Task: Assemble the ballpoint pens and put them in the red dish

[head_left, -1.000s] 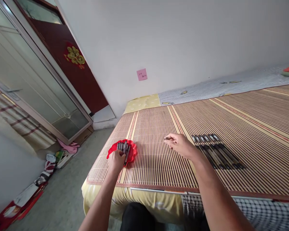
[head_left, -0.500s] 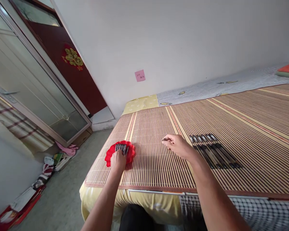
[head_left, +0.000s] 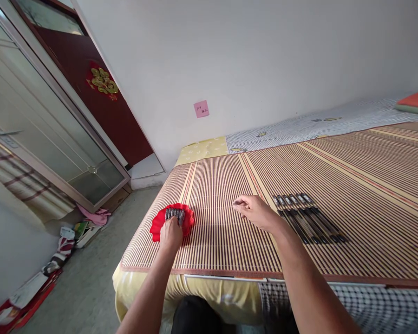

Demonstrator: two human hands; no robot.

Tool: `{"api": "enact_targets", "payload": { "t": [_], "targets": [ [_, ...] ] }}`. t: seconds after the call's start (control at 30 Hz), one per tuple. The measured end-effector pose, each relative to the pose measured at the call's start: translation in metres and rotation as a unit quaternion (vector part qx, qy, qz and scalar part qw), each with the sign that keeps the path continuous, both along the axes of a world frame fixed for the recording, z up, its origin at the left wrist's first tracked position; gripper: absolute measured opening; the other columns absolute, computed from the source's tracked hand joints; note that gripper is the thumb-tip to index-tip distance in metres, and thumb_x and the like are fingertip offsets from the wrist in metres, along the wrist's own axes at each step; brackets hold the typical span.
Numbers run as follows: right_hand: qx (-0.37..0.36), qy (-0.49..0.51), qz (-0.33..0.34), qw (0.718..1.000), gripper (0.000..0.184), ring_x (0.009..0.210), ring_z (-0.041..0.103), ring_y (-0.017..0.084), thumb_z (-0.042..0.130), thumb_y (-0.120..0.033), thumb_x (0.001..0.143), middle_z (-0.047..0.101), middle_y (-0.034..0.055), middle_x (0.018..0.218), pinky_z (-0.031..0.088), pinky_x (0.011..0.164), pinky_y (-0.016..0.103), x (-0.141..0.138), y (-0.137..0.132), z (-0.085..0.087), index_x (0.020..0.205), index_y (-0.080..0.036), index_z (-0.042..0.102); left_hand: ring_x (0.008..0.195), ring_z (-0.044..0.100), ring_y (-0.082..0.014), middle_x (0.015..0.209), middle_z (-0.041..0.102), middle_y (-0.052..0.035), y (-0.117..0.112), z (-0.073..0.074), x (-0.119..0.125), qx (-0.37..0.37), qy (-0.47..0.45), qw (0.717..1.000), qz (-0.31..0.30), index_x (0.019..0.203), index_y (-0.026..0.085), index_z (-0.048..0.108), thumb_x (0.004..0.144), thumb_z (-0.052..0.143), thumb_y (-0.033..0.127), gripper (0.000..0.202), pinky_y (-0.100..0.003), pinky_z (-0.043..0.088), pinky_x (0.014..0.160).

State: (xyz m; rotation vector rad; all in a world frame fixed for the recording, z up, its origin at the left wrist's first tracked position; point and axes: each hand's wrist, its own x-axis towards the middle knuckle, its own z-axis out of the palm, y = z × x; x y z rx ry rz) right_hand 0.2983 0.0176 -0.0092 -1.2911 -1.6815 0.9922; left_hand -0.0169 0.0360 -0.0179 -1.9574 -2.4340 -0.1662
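My left hand [head_left: 170,233] rests on a bunch of dark pens [head_left: 174,214] lying on a red cloth [head_left: 156,226] near the left edge of the striped bamboo mat [head_left: 223,185]; its fingers curl over the pens. My right hand [head_left: 256,211] lies on the mat in the middle, fingers loosely curled with the thumb and forefinger pinched together; what they hold, if anything, is too small to see. Just right of that hand, a row of several dark pens [head_left: 308,217] lies side by side on the mat.
The mat covers a bed with yellow and checked sheets [head_left: 212,148]. A white wall with a pink note [head_left: 201,109] stands behind. A glass door [head_left: 45,134], a dark red door [head_left: 104,102] and clutter on the floor [head_left: 73,232] are at left. An orange pillow [head_left: 416,99] lies far right.
My left hand has slid forward over the pens on the red cloth, gathering them into a tighter bunch. My right hand has hardly moved. The camera has drifted slightly.
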Motion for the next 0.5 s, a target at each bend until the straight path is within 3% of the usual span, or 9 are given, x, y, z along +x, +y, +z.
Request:
{"api": "enact_targets", "payload": {
  "t": [0.37,0.5],
  "targets": [
    [0.012,0.008,-0.006,1.000,0.026,0.081,0.067,0.020,0.065,-0.044,0.092,0.070,0.0096,0.098,0.053,0.071,0.035,0.004,0.005,-0.007,0.098,-0.019,0.071,0.100,0.070,-0.0306,0.107,0.074,-0.0164,-0.015,0.001,-0.008,0.012,-0.006,1.000,0.011,0.101,0.014,0.069,0.091,0.062,0.027,0.018,-0.033,0.048,0.077],
    [0.013,0.017,-0.004,1.000,0.025,0.077,0.065,0.021,0.067,-0.044,0.091,0.069,0.0087,0.088,0.053,0.067,0.036,0.004,0.006,-0.009,0.096,-0.019,0.072,0.098,0.071,-0.0308,0.105,0.074,-0.0177,-0.018,-0.001,-0.007,0.008,-0.002,1.000,0.013,0.098,0.013,0.070,0.092,0.059,0.026,0.019,-0.034,0.049,0.076]
  ]
}}
